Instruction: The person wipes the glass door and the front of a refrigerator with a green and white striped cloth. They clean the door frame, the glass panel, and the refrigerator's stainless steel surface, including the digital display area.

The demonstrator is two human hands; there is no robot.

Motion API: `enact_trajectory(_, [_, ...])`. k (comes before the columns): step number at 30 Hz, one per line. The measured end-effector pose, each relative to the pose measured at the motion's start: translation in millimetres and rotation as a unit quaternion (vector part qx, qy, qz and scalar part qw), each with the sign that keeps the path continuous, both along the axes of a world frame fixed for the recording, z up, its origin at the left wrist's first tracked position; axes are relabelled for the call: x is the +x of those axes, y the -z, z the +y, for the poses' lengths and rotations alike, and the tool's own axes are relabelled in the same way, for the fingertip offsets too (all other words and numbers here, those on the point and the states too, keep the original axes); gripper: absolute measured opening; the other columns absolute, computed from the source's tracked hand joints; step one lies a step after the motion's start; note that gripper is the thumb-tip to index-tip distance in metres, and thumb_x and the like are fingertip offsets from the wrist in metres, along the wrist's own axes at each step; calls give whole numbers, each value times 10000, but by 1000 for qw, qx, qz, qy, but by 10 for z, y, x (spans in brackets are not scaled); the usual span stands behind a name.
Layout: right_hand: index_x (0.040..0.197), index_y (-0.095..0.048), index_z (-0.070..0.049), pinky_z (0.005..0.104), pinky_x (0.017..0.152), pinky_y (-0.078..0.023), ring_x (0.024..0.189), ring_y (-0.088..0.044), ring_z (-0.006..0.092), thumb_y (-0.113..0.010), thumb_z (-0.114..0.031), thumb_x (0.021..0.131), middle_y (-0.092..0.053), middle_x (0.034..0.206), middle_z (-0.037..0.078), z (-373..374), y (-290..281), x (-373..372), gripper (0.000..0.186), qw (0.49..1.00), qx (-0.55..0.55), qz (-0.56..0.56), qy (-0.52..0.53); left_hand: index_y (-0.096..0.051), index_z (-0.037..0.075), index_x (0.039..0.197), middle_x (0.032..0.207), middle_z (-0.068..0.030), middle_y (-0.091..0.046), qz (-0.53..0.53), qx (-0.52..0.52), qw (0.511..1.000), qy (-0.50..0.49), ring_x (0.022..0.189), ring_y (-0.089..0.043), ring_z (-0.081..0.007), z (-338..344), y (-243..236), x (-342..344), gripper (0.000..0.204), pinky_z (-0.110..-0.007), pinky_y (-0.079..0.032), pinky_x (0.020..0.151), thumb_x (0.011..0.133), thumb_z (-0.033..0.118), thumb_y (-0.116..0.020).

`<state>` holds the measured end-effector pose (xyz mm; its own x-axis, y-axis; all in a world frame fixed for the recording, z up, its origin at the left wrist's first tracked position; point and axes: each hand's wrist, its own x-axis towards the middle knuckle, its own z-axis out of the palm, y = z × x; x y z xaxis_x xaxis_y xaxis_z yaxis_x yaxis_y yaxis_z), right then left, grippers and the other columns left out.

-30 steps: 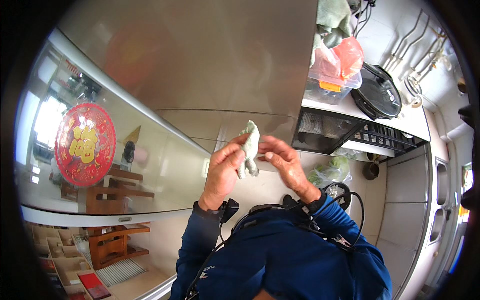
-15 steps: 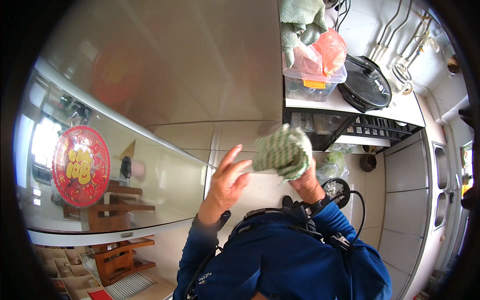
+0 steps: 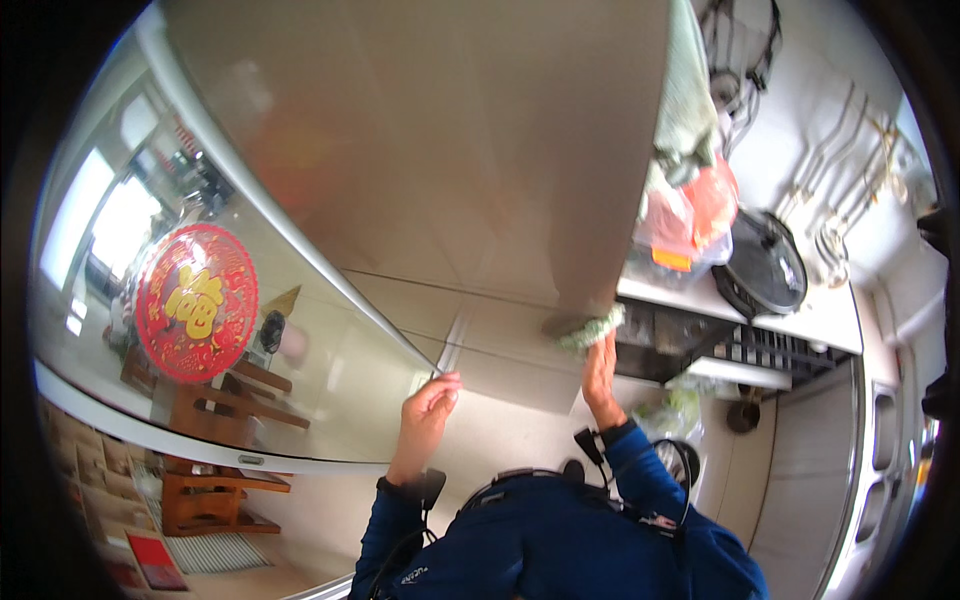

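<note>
A green-and-white checked cloth lies under the fingers of my right hand, against a large glossy beige panel near its lower right side. The hand is stretched nearly straight behind the cloth, and the panel reflects it dimly. My left hand is closed, thumb and fingers together at the near corner of a glass door; the exact contact is partly hidden. On that door sits a round red decoration with gold shapes.
To the right, a white-topped unit carries a lidded black pan, a clear box with pink bags and a pale green towel. Utensils hang on the wall. Below are a plastic bag of greens and a dark pot.
My right hand has moved the cloth from in front of me up against the glossy panel. My left hand has closed and shifted slightly to the door's corner. The view has turned.
</note>
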<state>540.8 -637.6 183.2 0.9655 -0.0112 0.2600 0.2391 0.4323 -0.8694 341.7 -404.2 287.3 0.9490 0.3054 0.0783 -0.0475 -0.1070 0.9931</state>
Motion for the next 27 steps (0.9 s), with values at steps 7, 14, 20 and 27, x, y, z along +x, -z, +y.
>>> enact_trajectory(7, [1457, -388, 46, 334, 1003, -417, 1126, -534, 239, -410, -268, 1072, -556, 1273, 134, 51, -741, 67, 498, 979, -124, -122, 105, -690, -23, 1143, 1192, -85, -700, 36, -16, 998, -46, 1086, -623, -145, 113, 210, -122, 198, -280, -494, 934, 996, 89, -619])
enact_trajectory(14, [1450, -379, 56, 367, 1018, -413, 1154, -540, 271, -456, -246, 1062, -558, 1298, 198, 147, -2032, 156, 498, 949, -163, -215, 163, -666, -34, 1196, 1246, -119, -678, 45, 23, 998, -26, 1126, -639, -176, 201, 334, -149, 275, -294, -513, 939, 982, 136, -637])
enact_trajectory(20, [1504, -272, 126, 451, 1114, -360, 1287, -502, 427, -566, -137, 988, -475, 1413, 336, 183, -2115, 385, 650, 823, -311, -312, 359, -683, -41, 1179, 1134, -83, -709, 74, 12, 996, -52, 1027, -634, -145, 234, 400, -180, 286, -274, -503, 910, 984, 163, -633])
enact_trajectory(27, [1494, -229, 176, 511, 1163, -304, 1370, -410, 526, -672, -89, 906, -382, 1471, 404, 194, -2018, 280, 782, 786, -326, -375, 368, -693, -28, 1170, 1015, -48, -704, 51, 48, 995, -65, 922, -623, -121, 408, 592, -306, 282, -256, -501, 835, 987, 176, -628])
